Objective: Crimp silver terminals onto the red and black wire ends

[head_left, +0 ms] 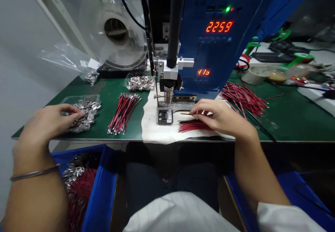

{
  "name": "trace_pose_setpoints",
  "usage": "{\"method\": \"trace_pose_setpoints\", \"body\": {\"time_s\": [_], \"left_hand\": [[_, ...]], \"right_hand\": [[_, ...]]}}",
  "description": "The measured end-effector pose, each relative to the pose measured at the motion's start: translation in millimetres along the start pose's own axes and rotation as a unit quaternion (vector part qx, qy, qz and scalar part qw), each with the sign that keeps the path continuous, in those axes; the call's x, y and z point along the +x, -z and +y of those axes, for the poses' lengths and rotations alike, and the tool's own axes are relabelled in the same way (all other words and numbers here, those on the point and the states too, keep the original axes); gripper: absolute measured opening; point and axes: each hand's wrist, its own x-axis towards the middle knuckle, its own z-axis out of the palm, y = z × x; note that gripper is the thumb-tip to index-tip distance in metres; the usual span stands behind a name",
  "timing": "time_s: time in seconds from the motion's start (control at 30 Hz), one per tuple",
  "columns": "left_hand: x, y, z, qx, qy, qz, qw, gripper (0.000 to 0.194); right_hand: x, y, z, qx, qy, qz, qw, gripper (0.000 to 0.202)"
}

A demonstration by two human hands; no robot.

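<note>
At the left, my left hand (53,120) has its thumb and index finger pinched together over a bag of small metal connectors (90,111); what is between the fingertips is too small to make out. My right hand (213,116) pinches a thin dark wire (185,114) just right of the machine's small metal fixture (165,116). Beneath that hand lies a row of red and black wires (192,126) on a pale sheet (157,134). A bundle of red and black wires with metal ends (124,113) rests between my left hand and the fixture.
The blue machine (222,50) stands at the table's back with a vertical press (169,85). More connectors (140,82) sit behind. Loose red wires (246,97) are piled at right. A blue bin (104,176) holds wires below left; another blue bin (295,197) is below right.
</note>
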Motion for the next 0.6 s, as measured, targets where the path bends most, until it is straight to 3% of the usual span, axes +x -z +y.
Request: {"method": "trace_pose_setpoints", "body": {"time_s": [0.07, 0.13, 0.23, 0.3, 0.37, 0.5, 0.6], "left_hand": [[-11, 3.6, 10, -0.037, 0.031, 0.099, 0.994, 0.017], [-26, 4.4, 24, -0.114, -0.012, 0.205, 0.972, 0.015], [-53, -4.6, 55, -0.278, -0.128, 0.246, 0.920, 0.018], [-70, -18.0, 78, -0.366, -0.176, 0.204, 0.891, 0.017], [-85, -35.2, 102, -0.450, -0.183, 0.141, 0.863, 0.017], [-103, -68.5, 142, -0.616, -0.127, -0.013, 0.777, 0.021], [-108, -82.6, 162, -0.688, -0.085, -0.059, 0.718, 0.022]], "right_hand": [[11, 9, -3, 0.000, 0.006, -0.049, 0.999, 0.015], [23, 17, -5, 0.001, 0.003, -0.101, 0.995, 0.015], [41, 25, -3, 0.025, 0.003, -0.160, 0.987, 0.015], [51, 25, 2, 0.053, 0.018, -0.180, 0.982, 0.015], [56, 20, 7, 0.090, 0.020, -0.183, 0.979, 0.016], [57, 3, 15, 0.175, -0.020, -0.155, 0.972, 0.016], [55, -6, 15, 0.182, -0.026, -0.122, 0.975, 0.016]]}}
